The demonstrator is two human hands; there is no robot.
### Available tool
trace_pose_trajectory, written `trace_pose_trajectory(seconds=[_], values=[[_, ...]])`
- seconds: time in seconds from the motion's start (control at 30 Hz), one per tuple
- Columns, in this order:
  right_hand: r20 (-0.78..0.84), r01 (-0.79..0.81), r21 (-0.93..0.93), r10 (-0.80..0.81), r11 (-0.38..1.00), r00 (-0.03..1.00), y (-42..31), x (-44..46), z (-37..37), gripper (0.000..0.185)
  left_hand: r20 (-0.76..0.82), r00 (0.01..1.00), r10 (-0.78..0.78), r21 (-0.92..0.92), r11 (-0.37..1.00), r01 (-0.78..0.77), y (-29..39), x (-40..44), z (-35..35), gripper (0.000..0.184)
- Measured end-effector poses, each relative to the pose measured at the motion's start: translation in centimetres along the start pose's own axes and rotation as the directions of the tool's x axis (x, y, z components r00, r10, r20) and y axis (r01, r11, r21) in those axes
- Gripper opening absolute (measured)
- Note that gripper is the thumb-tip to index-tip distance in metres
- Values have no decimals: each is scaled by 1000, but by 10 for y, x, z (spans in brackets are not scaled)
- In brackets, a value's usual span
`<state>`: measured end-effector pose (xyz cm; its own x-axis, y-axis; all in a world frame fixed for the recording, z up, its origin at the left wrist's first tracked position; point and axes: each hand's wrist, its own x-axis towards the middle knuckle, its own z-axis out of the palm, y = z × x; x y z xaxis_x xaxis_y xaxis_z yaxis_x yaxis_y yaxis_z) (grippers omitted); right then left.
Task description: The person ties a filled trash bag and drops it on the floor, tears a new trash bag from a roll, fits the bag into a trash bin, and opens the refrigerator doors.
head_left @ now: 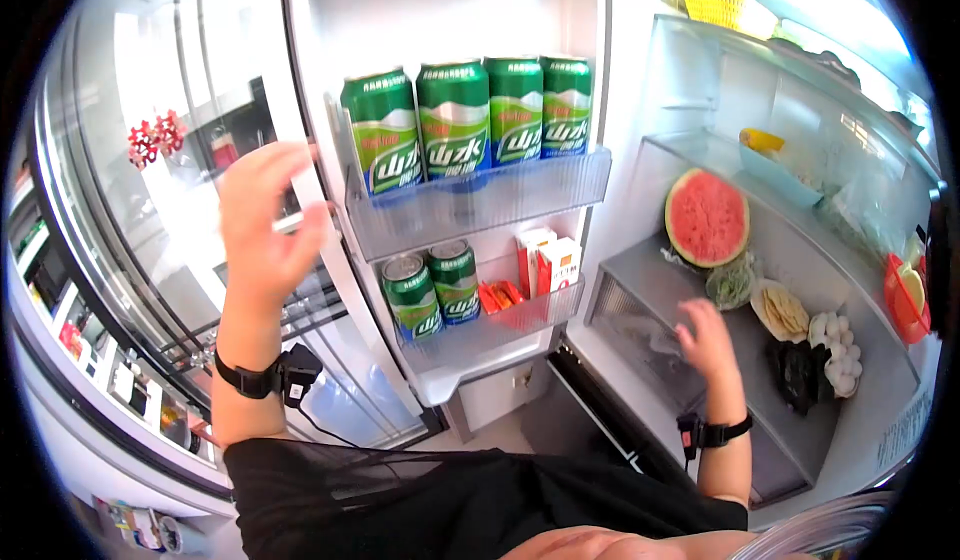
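Observation:
My left hand (268,222) is raised beside the outer edge of the refrigerator door (318,190), thumb and fingers apart, holding nothing. Several green beer cans (453,120) stand upright in the clear upper door bin (480,205), right of that hand. Two more green cans (411,298) are in the lower door bin (490,335), along with red packets (500,296) and white-and-red cartons (557,265). My right hand (710,340) hovers in front of the fridge's lower compartment, fingers loosely spread and nothing in them. Behind it lies a cut watermelon half (708,218), its red face outward.
Near the watermelon are a bag of greens (732,282), a plate of pale flat food (780,310), a dark bag (793,375) and white eggs (836,353). A red basket (905,300) is at far right. Glass shelves (720,155) hold a blue container (780,175) and yellow basket (728,10).

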<state>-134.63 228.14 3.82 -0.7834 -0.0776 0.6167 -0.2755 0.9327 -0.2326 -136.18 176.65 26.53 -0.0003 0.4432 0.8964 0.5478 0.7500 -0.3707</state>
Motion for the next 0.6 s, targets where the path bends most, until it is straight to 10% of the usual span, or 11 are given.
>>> trace_pose_trajectory(seconds=[0.13,0.43,0.6], values=[[91,-124,-35,127,992,988,20,-40,30,41,433,863,262,55,947,-315,51,52,30,56],[124,-154,-251,189,956,974,30,-53,6,60,522,688,505,-128,844,-521,107,157,101,51],[144,-191,-275,236,942,961,43,-60,7,66,629,762,156,4,979,-204,164,293,100,49]])
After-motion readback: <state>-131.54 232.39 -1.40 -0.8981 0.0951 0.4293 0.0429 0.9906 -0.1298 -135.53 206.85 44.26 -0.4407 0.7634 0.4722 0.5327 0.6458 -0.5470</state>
